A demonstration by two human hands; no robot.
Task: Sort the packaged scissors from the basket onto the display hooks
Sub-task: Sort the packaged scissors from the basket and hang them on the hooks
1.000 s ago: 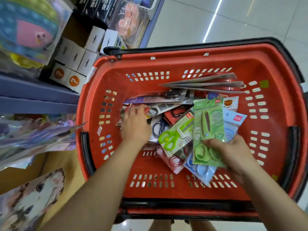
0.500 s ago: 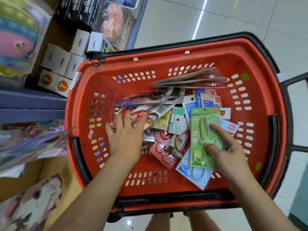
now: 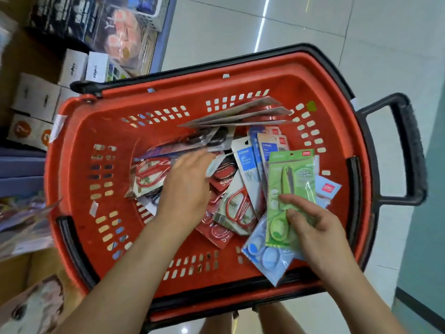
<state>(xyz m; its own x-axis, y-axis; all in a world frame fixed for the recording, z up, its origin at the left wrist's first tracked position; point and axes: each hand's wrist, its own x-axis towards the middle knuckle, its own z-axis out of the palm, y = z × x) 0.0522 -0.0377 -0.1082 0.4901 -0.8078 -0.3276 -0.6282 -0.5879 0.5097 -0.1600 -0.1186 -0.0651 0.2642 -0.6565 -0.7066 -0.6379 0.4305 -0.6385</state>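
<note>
A red plastic basket (image 3: 79, 121) stands on the floor below me, holding several packaged scissors in a loose pile. My right hand (image 3: 315, 227) grips a green scissors pack (image 3: 292, 174) at the basket's right side, fingers over its lower half; a light blue scissors pack (image 3: 267, 259) lies under it. My left hand (image 3: 185, 191) lies flat over the middle of the pile, fingertips at a blurred clear pack. Red-handled scissors packs (image 3: 238, 208) show between my hands, another one (image 3: 149, 174) left of my left hand. Blue-labelled packs (image 3: 245, 160) lean behind.
Grey flat cards (image 3: 240, 114) rest against the basket's far wall. The black pull handle (image 3: 409, 150) sticks out to the right. Store shelves with white boxes (image 3: 36, 97) and packaged goods (image 3: 26, 227) run along the left. Tiled floor (image 3: 313, 27) lies beyond.
My left hand has slid right across the pile toward the middle. The right hand stays on the green pack, which now lies lower against the pile. The view has tilted, showing the pull handle.
</note>
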